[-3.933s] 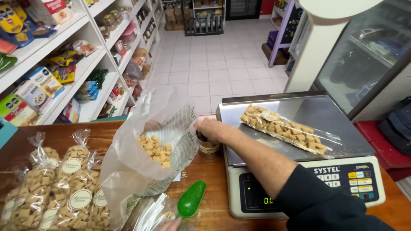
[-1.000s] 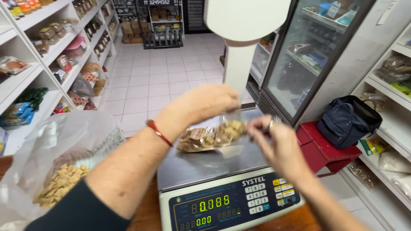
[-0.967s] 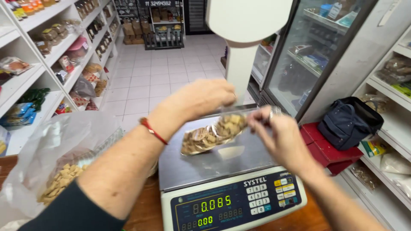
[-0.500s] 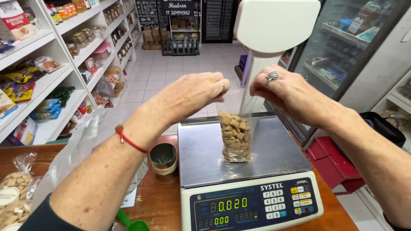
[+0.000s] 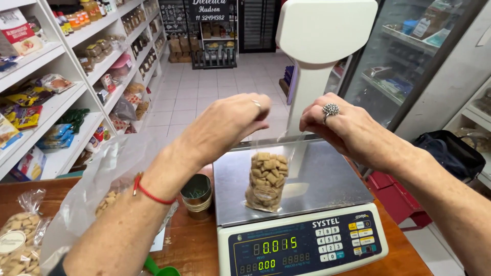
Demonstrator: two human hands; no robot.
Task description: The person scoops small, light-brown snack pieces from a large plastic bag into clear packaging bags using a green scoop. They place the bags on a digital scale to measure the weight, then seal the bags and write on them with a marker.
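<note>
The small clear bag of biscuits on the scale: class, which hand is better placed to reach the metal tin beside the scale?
Left. The left hand is on the tin's side of the bag; the right hand would likely have to cross over the bag.

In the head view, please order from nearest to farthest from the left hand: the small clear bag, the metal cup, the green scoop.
1. Small clear bag: held at its top by the left hand.
2. Metal cup: lower, beside the scale.
3. Green scoop: bottom edge.

Scale platter point(image 5: 332, 179) open right of bag point(image 5: 266, 180); tin point(image 5: 197, 193) crowds left.
</note>
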